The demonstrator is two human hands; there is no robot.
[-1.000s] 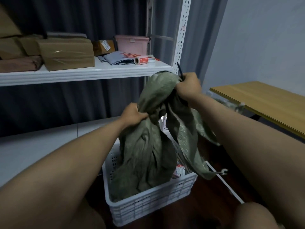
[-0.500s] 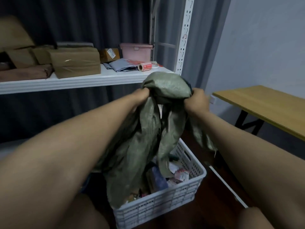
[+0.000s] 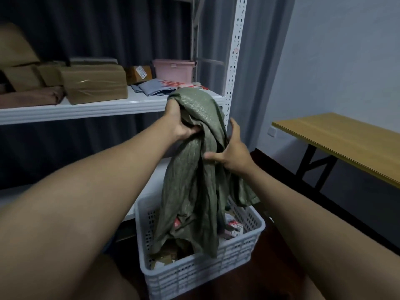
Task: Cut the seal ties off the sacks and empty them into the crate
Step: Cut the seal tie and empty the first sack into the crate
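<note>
A limp green woven sack hangs upside down over the white slatted crate, its lower edge inside the crate. My left hand grips the bunched top of the sack. My right hand rests against the sack's right side with the fingers spread, thumb pressing the cloth. Small packets and boxes lie in the crate under the sack. No seal tie or cutter is visible.
A white metal shelf behind carries brown taped parcels, a pink bin and grey mailers. Its perforated upright stands just behind the sack. A wooden table on black legs is at the right.
Both hands lifted the sack higher, then my right hand let go of the top and slid down to the sack's side, fingers now spread. More of the crate's contents show.
</note>
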